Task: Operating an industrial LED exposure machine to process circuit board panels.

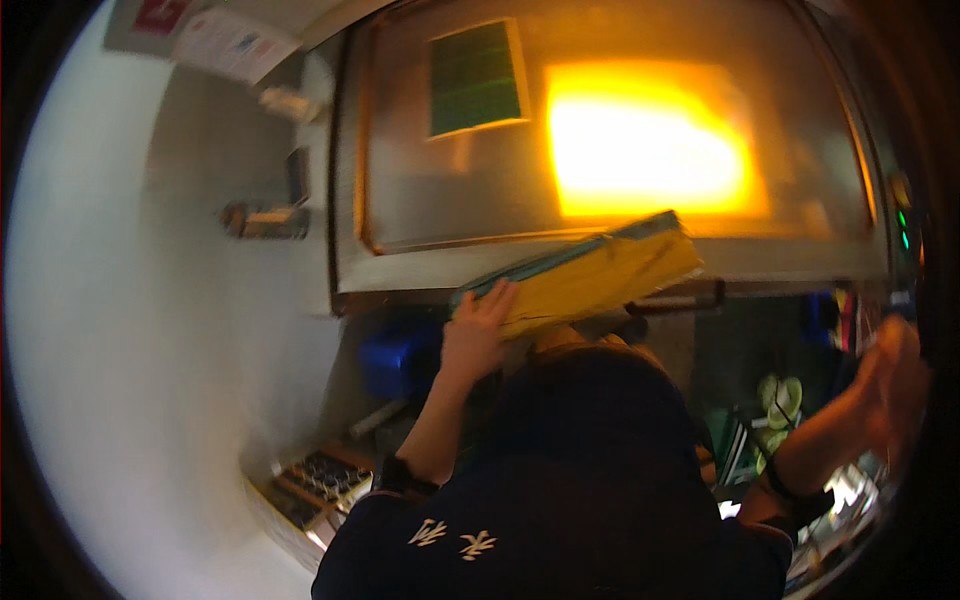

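My left hand grips the left end of a long, flat yellow panel, its fingers laid over the top. A dark blue-green edge runs along the panel's upper side. The panel is held tilted, right end higher, in front of a metal-framed bench top. On the far right, my right hand is raised, smeared by motion, near small green lights at the bench's side. What its fingers do does not show clearly.
A dark green rectangle with a pale border lies on the bench top, beside a glaring bright area. A bottle-like object stands left of the bench. Below are a blue bin and, lower left, a box with rows of dark round items.
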A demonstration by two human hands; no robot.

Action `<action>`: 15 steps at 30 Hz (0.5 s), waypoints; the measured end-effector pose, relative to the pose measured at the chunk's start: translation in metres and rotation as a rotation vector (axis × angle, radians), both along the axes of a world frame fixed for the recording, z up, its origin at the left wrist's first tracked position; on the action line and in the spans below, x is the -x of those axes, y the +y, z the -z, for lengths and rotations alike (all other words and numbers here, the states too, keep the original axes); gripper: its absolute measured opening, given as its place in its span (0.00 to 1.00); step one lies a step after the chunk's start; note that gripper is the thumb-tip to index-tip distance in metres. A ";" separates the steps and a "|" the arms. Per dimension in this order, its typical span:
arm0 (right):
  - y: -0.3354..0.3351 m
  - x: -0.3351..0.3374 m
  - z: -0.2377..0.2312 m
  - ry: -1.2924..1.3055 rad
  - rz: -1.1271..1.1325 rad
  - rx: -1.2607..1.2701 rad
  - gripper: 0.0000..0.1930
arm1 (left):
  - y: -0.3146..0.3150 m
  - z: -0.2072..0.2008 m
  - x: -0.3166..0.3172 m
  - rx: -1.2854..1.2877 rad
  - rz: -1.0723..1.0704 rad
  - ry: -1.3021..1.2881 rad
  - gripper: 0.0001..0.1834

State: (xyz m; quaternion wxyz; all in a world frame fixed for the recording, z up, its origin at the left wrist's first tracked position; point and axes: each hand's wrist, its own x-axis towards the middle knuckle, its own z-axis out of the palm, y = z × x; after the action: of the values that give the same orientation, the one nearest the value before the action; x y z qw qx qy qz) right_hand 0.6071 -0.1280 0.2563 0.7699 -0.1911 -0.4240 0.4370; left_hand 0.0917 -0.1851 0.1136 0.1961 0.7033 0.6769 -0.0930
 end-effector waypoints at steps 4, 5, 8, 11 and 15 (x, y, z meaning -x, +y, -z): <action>-0.045 0.049 0.066 -0.296 -0.065 0.285 0.11 | -0.044 0.021 0.018 0.029 0.017 -0.027 0.46; -0.072 0.042 0.083 -0.284 -0.023 0.297 0.11 | -0.059 0.033 0.027 0.052 0.016 -0.155 0.47; -0.130 0.026 0.127 -0.257 0.046 0.456 0.11 | -0.073 0.058 0.040 0.227 -0.098 -0.416 0.48; -0.167 0.035 0.146 -0.100 0.328 0.636 0.12 | -0.069 0.068 0.055 0.427 -0.116 -0.636 0.47; -0.182 0.065 0.184 -0.010 0.383 0.750 0.12 | -0.027 0.136 0.086 0.488 -0.059 -0.674 0.46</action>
State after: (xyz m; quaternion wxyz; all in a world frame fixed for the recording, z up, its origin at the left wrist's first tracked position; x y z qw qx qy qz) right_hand 0.5422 -0.3100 0.0728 0.7124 -0.5356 -0.1959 0.4091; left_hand 0.0058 -0.2119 -0.0228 0.5700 0.6076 0.5530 -0.0097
